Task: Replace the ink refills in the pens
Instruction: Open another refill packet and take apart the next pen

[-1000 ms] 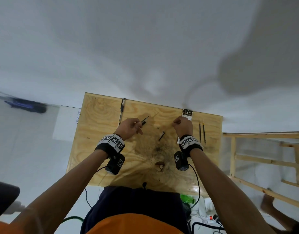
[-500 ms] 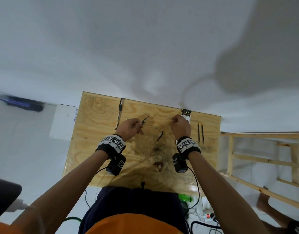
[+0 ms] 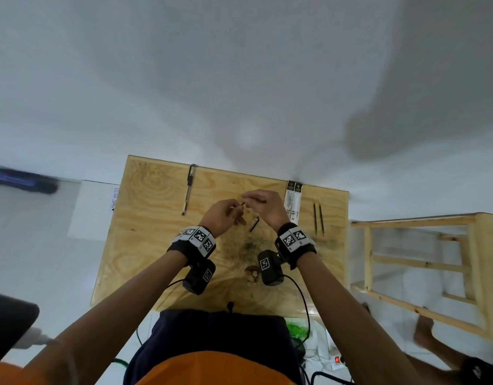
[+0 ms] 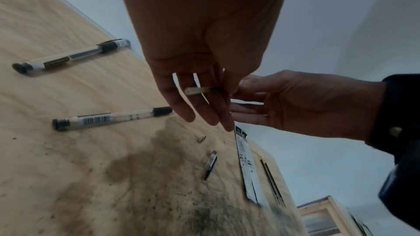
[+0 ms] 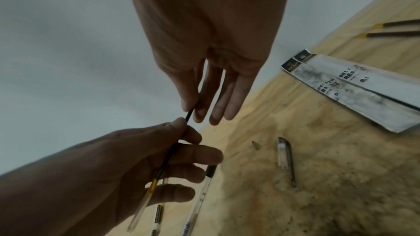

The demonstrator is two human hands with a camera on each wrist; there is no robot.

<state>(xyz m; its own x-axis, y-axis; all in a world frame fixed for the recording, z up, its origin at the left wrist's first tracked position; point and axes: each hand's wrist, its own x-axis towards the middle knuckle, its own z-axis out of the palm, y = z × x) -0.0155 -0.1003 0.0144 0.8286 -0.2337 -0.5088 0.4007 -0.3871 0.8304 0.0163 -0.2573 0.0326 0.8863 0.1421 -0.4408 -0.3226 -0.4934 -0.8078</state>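
Both hands meet above the middle of the plywood table (image 3: pixel 145 218). My left hand (image 5: pixel 181 130) grips a thin ink refill (image 5: pixel 164 164) with black ink, a yellow plug and a clear tail. My right hand (image 5: pixel 193 109) pinches the refill's dark upper end between thumb and forefinger. An empty clear pen barrel (image 4: pixel 111 117) lies on the table under the hands. Its small tip cone (image 4: pixel 201 139) and clear cap (image 4: pixel 210 163) lie close by. In the head view, my left hand (image 3: pixel 225 213) and right hand (image 3: pixel 260 204) touch at the fingertips.
A complete pen (image 3: pixel 188 190) lies at the table's far left. Two white refill packets (image 3: pixel 292 201) and two loose refills (image 3: pixel 318 218) lie to the right. A dark ink stain (image 3: pixel 248 245) marks the middle. A wooden frame (image 3: pixel 423 262) stands right of the table.
My right hand has moved left from beside the refill packets to my left hand and taken hold of the refill's end. My left hand has stayed roughly in place, holding the refill.
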